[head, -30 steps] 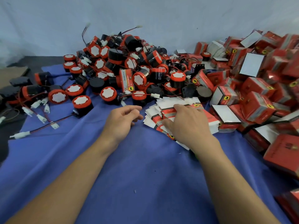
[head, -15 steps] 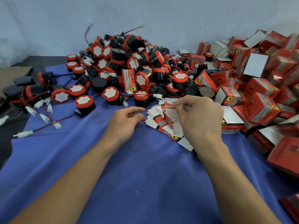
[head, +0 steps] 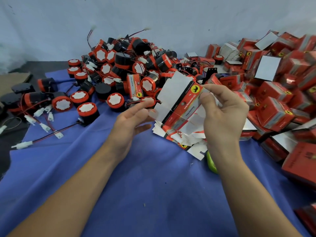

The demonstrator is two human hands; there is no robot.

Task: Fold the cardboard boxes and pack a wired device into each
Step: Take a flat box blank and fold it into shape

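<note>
Fingers of the right hand (head: 224, 117) pinch a flat box (head: 177, 96) by its right end, holding it in the air over the stack of flat boxes (head: 184, 135) on the blue cloth (head: 153, 185). The left hand (head: 131, 120) is open, its straight fingers just at the box's left flap. Wired devices (head: 130, 65) heap toward the worktop's far edge, folded boxes (head: 273, 93) along its right edge.

a blue cloth (head: 153, 185) spreads from near to far, a dark surface (head: 36, 66) shows past its left edge with a flat brown sheet (head: 12, 82) on it at far left, a pale wall (head: 153, 17) rises behind, and a small green object (head: 211, 163) lies on the cloth at right, partly hidden
</note>
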